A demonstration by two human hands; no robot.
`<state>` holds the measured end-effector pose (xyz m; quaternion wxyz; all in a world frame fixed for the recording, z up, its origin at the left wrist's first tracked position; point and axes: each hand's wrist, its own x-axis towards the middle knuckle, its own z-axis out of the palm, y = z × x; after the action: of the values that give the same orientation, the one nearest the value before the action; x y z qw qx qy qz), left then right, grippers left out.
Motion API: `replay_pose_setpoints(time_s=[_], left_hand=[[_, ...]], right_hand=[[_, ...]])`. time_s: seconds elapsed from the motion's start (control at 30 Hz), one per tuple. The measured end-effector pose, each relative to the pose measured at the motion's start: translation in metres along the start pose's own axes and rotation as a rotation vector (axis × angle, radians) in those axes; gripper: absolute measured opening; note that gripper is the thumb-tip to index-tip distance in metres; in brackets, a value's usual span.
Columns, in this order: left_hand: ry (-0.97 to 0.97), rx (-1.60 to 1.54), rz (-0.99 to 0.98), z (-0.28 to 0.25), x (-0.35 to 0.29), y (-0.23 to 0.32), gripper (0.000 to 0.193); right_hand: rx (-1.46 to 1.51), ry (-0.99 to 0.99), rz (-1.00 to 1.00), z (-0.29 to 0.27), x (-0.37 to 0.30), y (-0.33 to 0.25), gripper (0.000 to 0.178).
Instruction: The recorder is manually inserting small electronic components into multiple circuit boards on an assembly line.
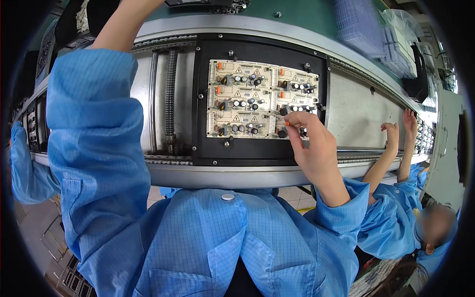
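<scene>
My right hand is over the lower right part of a beige circuit board panel. Thumb and forefinger pinch a small orange component just above the board. Part of the lower right board is hidden behind these fingers. Black and silver capacitors and other orange parts stand on the panel's several repeated sections. The panel lies in a black carrier plate with small knobs around it. My left forearm reaches up past the top edge, and that hand is out of the picture.
The carrier rests on a metal conveyor with chain rails and a threaded shaft to its left. Beyond is a green bench with stacked clear trays and a black bin. Co-workers' hands and sleeve are at both sides.
</scene>
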<state>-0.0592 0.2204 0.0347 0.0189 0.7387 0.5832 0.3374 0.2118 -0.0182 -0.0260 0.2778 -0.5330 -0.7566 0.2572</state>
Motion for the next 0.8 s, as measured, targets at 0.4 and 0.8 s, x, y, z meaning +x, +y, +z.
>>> replay_pose_setpoints(time_s=[0.4, 0.8], left_hand=[[-0.309, -0.174, -0.145, -0.009, -0.075, 0.046, 0.015], [-0.407, -0.41, -0.168, -0.021, -0.125, 0.048, 0.017]], right_hand=[[0.326, 0.328, 0.463, 0.025, -0.003, 0.013, 0.022], [0.172, 0.426, 0.55, 0.029, -0.006, 0.034, 0.035]])
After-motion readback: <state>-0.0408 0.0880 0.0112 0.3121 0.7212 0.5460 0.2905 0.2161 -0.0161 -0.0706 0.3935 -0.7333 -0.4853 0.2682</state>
